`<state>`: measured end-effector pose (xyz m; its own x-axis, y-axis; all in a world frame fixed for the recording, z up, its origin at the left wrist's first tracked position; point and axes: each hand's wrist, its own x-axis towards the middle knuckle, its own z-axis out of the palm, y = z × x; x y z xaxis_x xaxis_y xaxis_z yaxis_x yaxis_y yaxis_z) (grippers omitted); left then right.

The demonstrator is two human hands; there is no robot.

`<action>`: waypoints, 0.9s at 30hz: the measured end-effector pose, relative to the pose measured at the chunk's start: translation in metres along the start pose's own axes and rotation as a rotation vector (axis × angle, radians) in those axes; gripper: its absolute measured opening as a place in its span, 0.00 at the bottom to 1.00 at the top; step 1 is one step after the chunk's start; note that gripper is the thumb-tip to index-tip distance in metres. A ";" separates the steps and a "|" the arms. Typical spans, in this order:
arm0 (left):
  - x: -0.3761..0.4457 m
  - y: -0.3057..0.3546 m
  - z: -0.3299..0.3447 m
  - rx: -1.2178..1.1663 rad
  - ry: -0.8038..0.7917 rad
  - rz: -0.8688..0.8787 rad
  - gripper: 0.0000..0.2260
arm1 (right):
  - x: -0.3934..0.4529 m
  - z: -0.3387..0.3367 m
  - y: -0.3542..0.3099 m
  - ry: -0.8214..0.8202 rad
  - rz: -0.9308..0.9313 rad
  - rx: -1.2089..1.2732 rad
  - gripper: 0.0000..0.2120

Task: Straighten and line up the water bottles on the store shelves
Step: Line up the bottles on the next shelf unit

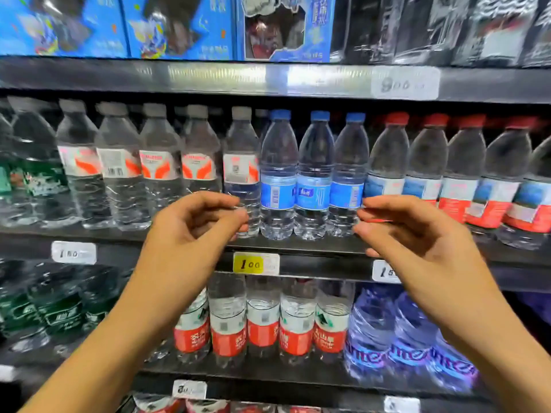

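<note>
Three blue-capped water bottles (313, 174) stand upright, caps up, on the middle shelf (298, 248), blue labels blurred; left hand (196, 225) and right hand (408, 231) hover flanking them, fingers loosely curled, holding nothing; a yellow price tag (248, 263) reads 100

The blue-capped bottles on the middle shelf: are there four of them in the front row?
No. Only three blue-capped bottles stand in the front row, between the grey-capped bottles and the red-capped bottles.
</note>
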<state>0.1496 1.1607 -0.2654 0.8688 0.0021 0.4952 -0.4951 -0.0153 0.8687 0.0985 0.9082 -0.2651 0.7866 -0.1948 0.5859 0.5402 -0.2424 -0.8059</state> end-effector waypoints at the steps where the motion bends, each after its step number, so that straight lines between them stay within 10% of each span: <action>1: 0.008 0.003 0.001 0.008 -0.003 0.021 0.06 | 0.006 0.004 -0.004 0.003 0.000 -0.013 0.15; 27: 0.155 0.025 0.081 0.799 0.167 0.329 0.22 | 0.175 0.053 0.001 0.147 -0.192 -0.861 0.21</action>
<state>0.2727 1.0794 -0.1683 0.6395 0.0199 0.7686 -0.5109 -0.7360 0.4441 0.2521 0.9243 -0.1677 0.6280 -0.1829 0.7564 0.2004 -0.9012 -0.3843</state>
